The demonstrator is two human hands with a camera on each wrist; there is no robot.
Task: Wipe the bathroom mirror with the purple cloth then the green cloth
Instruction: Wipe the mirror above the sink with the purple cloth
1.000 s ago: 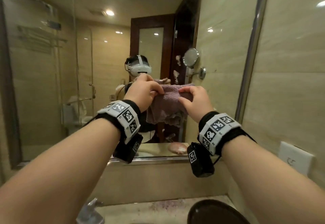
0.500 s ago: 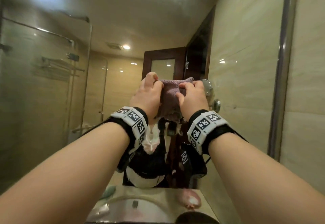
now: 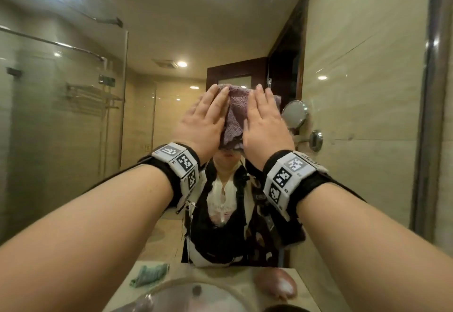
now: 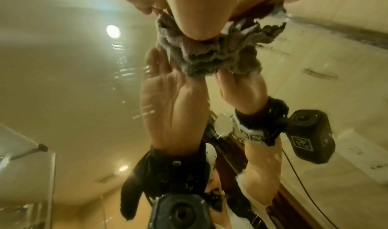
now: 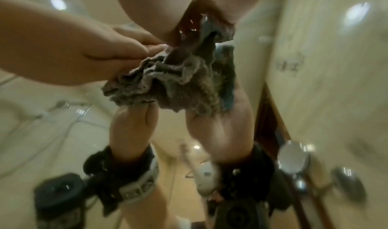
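Observation:
The purple cloth (image 3: 234, 115) is bunched flat against the bathroom mirror (image 3: 73, 164), high up at the centre. My left hand (image 3: 208, 113) presses its left half and my right hand (image 3: 263, 113) its right half, fingers straight and pointing up. In the left wrist view my left hand (image 4: 195, 20) bears down on the crumpled purple cloth (image 4: 210, 56), and both palms show reflected below it. The right wrist view, blurred, shows the purple cloth (image 5: 168, 83) under my right hand (image 5: 168, 8). The green cloth (image 3: 149, 275) lies on the counter, seen as a reflection at the lower left.
A round magnifying mirror (image 3: 294, 114) on a chrome arm shows in the glass just right of my right hand. The mirror's chrome edge (image 3: 426, 115) runs down the right side beside the tiled wall. A sink basin (image 3: 196, 294) and a pink object (image 3: 277, 284) are reflected at the bottom.
Both hands went from pinching the cloth in the air to pressing it flat on the glass with straight fingers. The cloth rose and my view tilted upward.

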